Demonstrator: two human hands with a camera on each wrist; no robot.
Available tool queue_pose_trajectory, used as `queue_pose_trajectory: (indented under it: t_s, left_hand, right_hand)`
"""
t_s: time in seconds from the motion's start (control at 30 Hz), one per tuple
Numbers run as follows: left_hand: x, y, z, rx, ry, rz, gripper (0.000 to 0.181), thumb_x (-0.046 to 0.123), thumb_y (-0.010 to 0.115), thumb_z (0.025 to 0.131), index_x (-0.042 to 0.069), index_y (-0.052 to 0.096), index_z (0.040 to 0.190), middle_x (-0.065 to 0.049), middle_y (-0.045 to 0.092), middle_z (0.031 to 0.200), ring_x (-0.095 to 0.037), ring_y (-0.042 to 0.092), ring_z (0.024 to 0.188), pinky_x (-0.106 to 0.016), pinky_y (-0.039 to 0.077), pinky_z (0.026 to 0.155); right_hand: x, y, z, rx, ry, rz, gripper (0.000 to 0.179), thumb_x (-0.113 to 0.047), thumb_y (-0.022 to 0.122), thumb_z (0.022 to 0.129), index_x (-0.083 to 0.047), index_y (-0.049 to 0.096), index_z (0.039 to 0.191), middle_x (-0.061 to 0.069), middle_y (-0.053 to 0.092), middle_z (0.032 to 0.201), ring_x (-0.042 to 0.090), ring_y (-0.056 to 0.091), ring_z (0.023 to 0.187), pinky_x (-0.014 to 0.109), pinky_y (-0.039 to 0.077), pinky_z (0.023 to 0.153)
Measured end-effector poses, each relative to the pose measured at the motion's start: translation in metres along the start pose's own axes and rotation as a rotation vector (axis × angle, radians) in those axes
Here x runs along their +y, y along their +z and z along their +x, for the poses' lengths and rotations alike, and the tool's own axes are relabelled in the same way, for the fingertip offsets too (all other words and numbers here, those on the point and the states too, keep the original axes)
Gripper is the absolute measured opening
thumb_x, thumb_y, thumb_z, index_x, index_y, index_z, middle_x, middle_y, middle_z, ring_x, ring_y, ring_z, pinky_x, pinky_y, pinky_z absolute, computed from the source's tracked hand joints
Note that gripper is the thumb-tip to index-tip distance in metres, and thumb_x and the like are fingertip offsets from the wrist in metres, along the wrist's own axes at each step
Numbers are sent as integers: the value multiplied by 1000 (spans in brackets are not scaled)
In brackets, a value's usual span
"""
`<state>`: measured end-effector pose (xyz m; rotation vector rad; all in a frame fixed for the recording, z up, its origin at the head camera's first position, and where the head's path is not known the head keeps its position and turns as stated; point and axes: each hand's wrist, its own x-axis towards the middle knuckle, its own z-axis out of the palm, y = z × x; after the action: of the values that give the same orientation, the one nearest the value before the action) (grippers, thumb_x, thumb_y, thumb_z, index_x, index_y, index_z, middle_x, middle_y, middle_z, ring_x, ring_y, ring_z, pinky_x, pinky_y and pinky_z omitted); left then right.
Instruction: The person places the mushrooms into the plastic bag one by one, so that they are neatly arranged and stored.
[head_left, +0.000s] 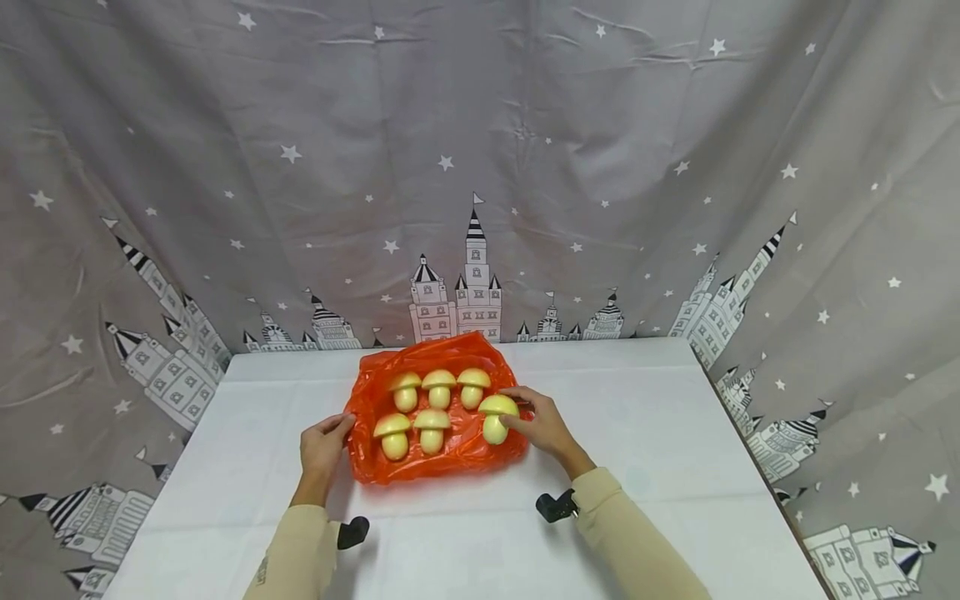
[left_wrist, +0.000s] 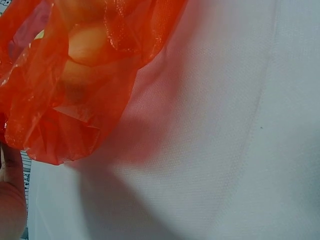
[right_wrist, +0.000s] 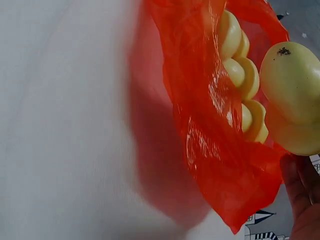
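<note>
A red plastic bag (head_left: 459,442) lies spread on the white table, with several yellow mushroom-shaped pieces (head_left: 439,388) in two rows on it. At its left side my left hand (head_left: 322,450) pinches the bag's edge; in the left wrist view only part of this hand (left_wrist: 11,200) shows beside the red film. My right hand (head_left: 546,423) holds one yellow mushroom (head_left: 496,417) between thumb and fingers at the bag's right side. A small dark spot marks the end of the held mushroom (right_wrist: 292,92) in the right wrist view.
The white table (head_left: 637,517) stretches out on both sides of the bag and in front of it. Behind, a grey curtain (head_left: 480,108) printed with stars and castles hangs down to the table's back edge. A dark wrist mount (head_left: 557,506) sits on the right sleeve.
</note>
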<state>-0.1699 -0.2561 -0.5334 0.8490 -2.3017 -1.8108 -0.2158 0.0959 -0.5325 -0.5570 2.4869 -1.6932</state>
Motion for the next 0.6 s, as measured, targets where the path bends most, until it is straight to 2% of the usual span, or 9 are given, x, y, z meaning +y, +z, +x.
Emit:
queue_pose_trajectory:
  t_s: [0.17, 0.3, 0.43, 0.6]
  left_hand:
    - [0, -1, 0, 3, 17, 5, 42, 27, 59, 97, -6, 61, 123, -21, 61, 117, -1, 56, 78, -7, 46, 64]
    - [-1, -2, -1, -2, 11, 14, 43, 28, 58, 97, -5, 60, 125, -22, 60, 122, -3, 57, 82, -5, 45, 65]
    - [-2, -3, -2, -9, -1, 18, 45, 29, 57, 98, -5, 59, 126, -24, 58, 125, -9, 58, 89, -5, 44, 65]
    - [-2, -1, -1, -7, 10, -4, 43, 27, 59, 97, -6, 60, 123, -19, 63, 114, -1, 57, 78, -7, 46, 64]
  right_hand:
    - [-6, 8, 2, -16, 8, 27, 41, -15, 70, 87, -4, 61, 126, 12, 61, 122, 28, 59, 104, 42, 51, 92]
    - [-12, 16, 3, -38, 22, 57, 43, -16, 67, 88, -3, 58, 128, 14, 59, 125, 30, 58, 109, 42, 50, 94]
    - [-11, 26, 5, -36, 4, 22, 41, -11, 66, 87, -2, 58, 127, 14, 59, 124, 29, 58, 109, 41, 50, 94]
    - [-8, 34, 8, 4, -3, -48, 41, -7, 66, 87, -1, 58, 126, 14, 60, 121, 27, 58, 104, 40, 50, 90]
